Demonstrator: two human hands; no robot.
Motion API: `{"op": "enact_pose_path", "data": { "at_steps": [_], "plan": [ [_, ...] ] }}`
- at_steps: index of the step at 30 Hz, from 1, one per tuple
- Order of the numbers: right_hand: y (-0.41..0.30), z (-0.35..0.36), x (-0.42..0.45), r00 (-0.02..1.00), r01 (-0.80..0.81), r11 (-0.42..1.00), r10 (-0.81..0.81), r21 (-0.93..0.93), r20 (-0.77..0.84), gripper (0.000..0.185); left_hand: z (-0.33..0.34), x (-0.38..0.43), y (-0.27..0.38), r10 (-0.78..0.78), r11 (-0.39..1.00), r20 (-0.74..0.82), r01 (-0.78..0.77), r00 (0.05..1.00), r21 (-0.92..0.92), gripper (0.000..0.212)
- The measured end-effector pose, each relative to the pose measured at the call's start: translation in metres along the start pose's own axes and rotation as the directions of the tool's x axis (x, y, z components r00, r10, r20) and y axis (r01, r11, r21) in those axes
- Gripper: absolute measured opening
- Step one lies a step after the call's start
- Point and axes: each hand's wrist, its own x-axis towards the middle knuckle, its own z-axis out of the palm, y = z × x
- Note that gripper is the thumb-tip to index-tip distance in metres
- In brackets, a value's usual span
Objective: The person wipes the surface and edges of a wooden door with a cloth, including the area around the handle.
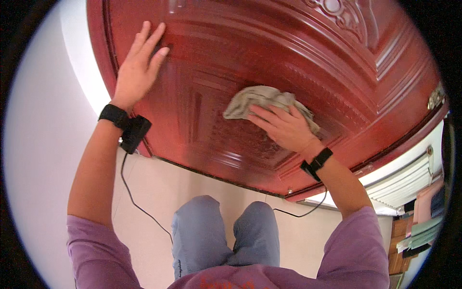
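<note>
A glossy red-brown panelled door (pixel 173 108) with carved mouldings fills the view before me. My right hand (pixel 283 126) lies over a crumpled grey-beige cloth (pixel 265 94), its fingers spread on top and pressing it against the lower panel. Part of the cloth is hidden beneath the palm. Over at the door's left side, my left hand (pixel 139 67) rests with fingers apart on or close against the flat border; nothing is in it. A black strap with a small box (pixel 135 133) sits on my left wrist, and another black strap (pixel 321 160) circles the right.
A white wall (pixel 47 144) runs along the left. Metal door hardware (pixel 436 97) sits at the right edge, beyond it a white slatted panel (pixel 404 180) and folded fabrics (pixel 424 231) on wood. Black cables (pixel 135 206) hang above the pale tiled floor (pixel 144 188).
</note>
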Motion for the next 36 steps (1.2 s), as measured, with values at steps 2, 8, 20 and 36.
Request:
{"op": "enact_pose_path", "data": {
  "at_steps": [2, 8, 20, 36],
  "plan": [
    [0.01, -0.003, -0.049, 0.998, -0.058, 0.998, 0.059, -0.034, 0.026, 0.058, 0.002, 0.002, -0.003, 0.064, 0.998, -0.044, -0.063, 0.997, 0.006, 0.05],
    [0.021, -0.015, -0.15, 0.957, -0.226, 0.972, 0.233, -0.06, 0.17, 0.062, -0.001, 0.009, -0.004, 0.055, 0.997, 0.049, -0.057, 0.997, 0.048, 0.05],
    [-0.069, 0.065, -0.187, 0.813, -0.486, 0.848, 0.35, 0.212, 0.465, 0.073, 0.007, 0.004, -0.029, 0.062, 0.976, 0.048, -0.07, 0.997, 0.206, 0.056],
    [-0.259, 0.269, -0.296, 0.776, -0.257, 0.837, -0.119, 0.483, 0.62, 0.056, -0.008, 0.008, -0.084, 0.272, 0.93, 0.153, -0.3, 0.95, 0.214, 0.048]
  ]
}}
